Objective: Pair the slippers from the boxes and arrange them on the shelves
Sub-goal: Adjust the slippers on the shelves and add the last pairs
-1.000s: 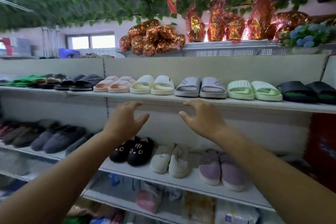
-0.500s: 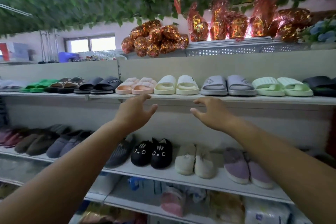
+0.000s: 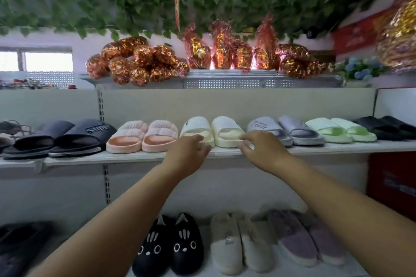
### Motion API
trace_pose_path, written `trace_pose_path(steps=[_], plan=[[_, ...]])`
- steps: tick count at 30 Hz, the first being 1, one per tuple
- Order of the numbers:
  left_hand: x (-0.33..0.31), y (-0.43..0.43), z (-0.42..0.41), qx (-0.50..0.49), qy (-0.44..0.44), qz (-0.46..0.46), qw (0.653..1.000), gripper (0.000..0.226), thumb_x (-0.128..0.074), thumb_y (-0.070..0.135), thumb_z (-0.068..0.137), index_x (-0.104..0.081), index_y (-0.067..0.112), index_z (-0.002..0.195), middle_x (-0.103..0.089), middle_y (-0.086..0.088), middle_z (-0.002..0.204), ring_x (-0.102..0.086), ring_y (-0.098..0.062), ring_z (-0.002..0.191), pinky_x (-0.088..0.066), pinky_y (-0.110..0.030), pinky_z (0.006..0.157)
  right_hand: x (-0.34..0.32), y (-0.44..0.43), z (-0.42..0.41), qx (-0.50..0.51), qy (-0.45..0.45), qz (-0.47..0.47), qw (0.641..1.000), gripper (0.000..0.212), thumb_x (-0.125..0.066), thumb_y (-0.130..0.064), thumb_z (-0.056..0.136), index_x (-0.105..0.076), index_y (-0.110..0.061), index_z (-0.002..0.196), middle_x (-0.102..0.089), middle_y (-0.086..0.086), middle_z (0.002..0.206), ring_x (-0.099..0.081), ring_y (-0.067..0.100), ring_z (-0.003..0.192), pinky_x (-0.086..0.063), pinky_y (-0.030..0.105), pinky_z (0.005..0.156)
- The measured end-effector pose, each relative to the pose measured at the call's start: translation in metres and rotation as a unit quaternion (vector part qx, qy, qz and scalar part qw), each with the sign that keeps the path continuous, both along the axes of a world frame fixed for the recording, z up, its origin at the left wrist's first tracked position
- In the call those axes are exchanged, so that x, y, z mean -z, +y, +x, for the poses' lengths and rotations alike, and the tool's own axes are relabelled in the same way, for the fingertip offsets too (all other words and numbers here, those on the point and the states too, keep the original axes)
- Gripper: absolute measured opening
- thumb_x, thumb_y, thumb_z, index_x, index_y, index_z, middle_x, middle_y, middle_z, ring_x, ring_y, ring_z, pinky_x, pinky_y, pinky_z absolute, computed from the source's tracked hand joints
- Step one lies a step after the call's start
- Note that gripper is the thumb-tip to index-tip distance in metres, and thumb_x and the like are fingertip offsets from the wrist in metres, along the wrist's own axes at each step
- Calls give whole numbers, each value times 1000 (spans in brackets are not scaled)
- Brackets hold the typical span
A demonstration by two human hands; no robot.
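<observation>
**Head view: both hands reach the cream pair on the upper shelf**

The left hand [image 3: 189, 153] has its fingers loosely bent and apart, in front of the toe of the left-side slipper of the cream slippers [image 3: 226, 130]. The right hand [image 3: 261, 150] is the same, with its blurred fingertips at the front edge of the other slipper. Neither hand is closed round anything. Whether the fingertips touch the foam cannot be told.

The cream slippers stand side by side, toes forward, close to the front lip of the upper shelf [image 3: 135, 158]. The pink pair [image 3: 144, 136] is just beside them on one side and the grey pair [image 3: 283, 129] on the other.

This looks like a final straightening of a pair already placed.

- **Falling off the shelf:** the slippers are light and near the edge, so a pull toward the person could tip one off onto the black cat slippers [image 3: 171, 247] below.
- **Spoiling the row:** a sideways push from either hand would knock the neighbouring pink or grey pair out of line.
- **Skewing the pair:** uneven pressure from the two hands could twist the pair out of line.
</observation>
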State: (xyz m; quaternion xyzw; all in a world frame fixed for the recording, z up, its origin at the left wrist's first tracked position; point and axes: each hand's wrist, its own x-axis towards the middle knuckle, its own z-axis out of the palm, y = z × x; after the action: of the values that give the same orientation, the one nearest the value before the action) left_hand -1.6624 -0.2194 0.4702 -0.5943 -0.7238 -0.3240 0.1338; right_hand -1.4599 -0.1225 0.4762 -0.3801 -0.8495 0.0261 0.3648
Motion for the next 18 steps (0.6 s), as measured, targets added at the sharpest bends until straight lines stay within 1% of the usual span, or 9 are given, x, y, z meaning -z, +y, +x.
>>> trace_pose_path(steps=[1, 3, 5, 7, 9, 12, 13, 16, 18], plan=[[0, 9, 0, -9, 15, -8, 1000, 41, -52, 47, 99, -66, 20, 126, -69, -8, 125, -60, -29, 119, -46, -34, 93, -3, 4, -6, 7, -12, -11, 1000, 36, -56, -40, 96, -68, -22, 125, -66, 1, 130, -58, 23, 122, -48, 39, 101], [3, 21, -2, -31, 64, -14, 997, 36, -45, 48, 100, -68, 19, 99, -71, -8, 105, -61, -29, 105, -43, -34, 77, -7, 12, -17, 23, -44, -31, 998, 36, -53, -44, 97, -68, -24, 123, -67, 2, 128, -59, 25, 119, -49, 41, 99], [7, 23, -5, -29, 72, 8, 997, 37, -43, 45, 101, -57, 21, 77, -65, -3, 83, -58, -26, 92, -38, -34, 69, -9, 19, -24, 31, -71, -41, 996, 34, -51, -47, 97, -71, -24, 114, -69, 3, 117, -62, 26, 111, -52, 40, 93], [9, 21, -10, 1, 56, 25, 998, 41, -47, 41, 100, -47, 20, 65, -54, 4, 68, -54, -23, 80, -37, -34, 63, -8, 26, -28, 33, -61, -38, 997, 32, -54, -47, 95, -74, -25, 105, -71, 2, 107, -64, 26, 102, -54, 40, 88], [8, 18, -17, 34, 35, 24, 999, 42, -51, 39, 99, -47, 18, 63, -52, 3, 64, -53, -23, 71, -42, -36, 61, -6, 29, -31, 34, -29, -23, 999, 28, -59, -45, 92, -77, -26, 101, -73, 3, 105, -65, 26, 99, -55, 39, 87], [4, 20, -20, 46, 34, 3, 998, 37, -49, 41, 100, -62, 16, 76, -64, -1, 74, -59, -23, 74, -51, -40, 67, -6, 31, -38, 49, -10, 7, 999, 24, -63, -39, 89, -80, -22, 92, -72, 3, 100, -65, 27, 95, -55, 38, 83], [3, 22, -20, 36, 41, -11, 998, 37, -48, 43, 100, -62, 17, 78, -65, 0, 77, -60, -24, 77, -50, -38, 67, -6, 32, -41, 53, -12, 10, 998, 23, -63, -37, 89, -80, -21, 89, -72, 3, 97, -65, 27, 93, -55, 37, 81], [1, 28, -17, 11, 52, -49, 997, 41, -43, 47, 101, -54, 19, 75, -61, 1, 77, -57, -24, 79, -38, -34, 64, -7, 36, -44, 47, -6, 0, 999, 24, -64, -37, 88, -80, -19, 84, -74, 2, 86, -66, 25, 87, -55, 34, 78], [0, 28, -15, 2, 55, -55, 997, 43, -41, 50, 101, -53, 18, 76, -64, -2, 85, -58, -25, 86, -40, -35, 68, -6, 37, -42, 36, -3, -4, 999, 24, -64, -37, 88, -80, -20, 85, -75, 3, 85, -66, 24, 87, -55, 34, 78]])
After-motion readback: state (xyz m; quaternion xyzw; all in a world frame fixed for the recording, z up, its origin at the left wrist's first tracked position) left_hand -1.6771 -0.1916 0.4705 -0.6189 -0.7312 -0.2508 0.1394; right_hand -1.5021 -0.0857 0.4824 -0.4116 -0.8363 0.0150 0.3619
